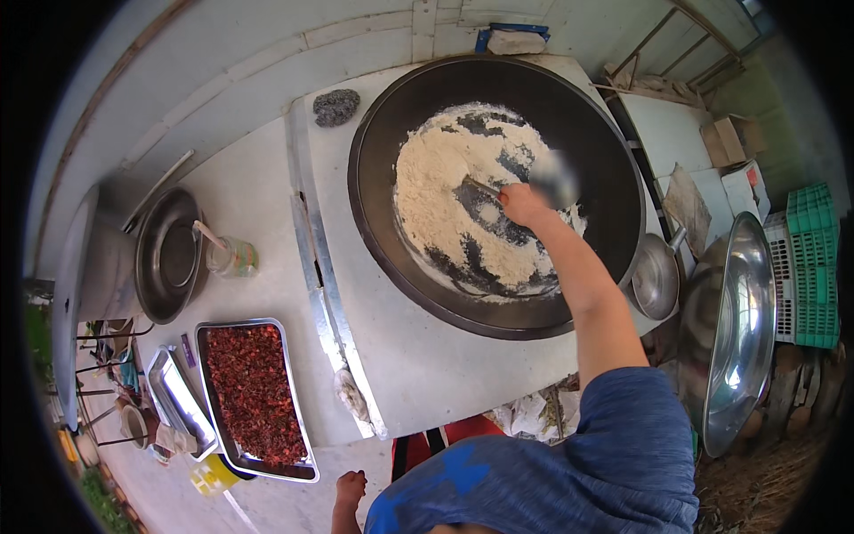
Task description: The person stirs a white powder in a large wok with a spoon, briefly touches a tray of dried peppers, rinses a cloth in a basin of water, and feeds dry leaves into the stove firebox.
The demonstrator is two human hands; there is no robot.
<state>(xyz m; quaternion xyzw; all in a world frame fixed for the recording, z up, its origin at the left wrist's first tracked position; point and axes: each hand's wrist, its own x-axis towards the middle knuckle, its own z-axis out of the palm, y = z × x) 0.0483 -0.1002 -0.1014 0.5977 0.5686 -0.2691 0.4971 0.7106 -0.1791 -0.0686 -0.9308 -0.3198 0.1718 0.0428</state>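
Note:
A large dark wok (400, 267) is set into the pale worktop. Pale flour-like powder (434, 167) lies over its bottom, with bare dark patches showing through. My right hand (524, 203) reaches into the wok and grips the thin handle of a utensil (480, 186), part of which points left over the powder. Just right of that hand is a blurred, pale grey rounded shape (554, 179); whether it is the utensil's head, I cannot tell. My left hand (350, 488) hangs beside my body, below the worktop's front edge, with its fingers curled and nothing visible in them.
To the left stand a metal tray of dark red chopped food (250, 394), a narrower metal tray (180, 400), a glass jar (233, 257) and a metal basin (167, 267). A dark stone (335, 107) lies beyond. A saucepan (654, 280) and large metal bowl (734, 334) are right.

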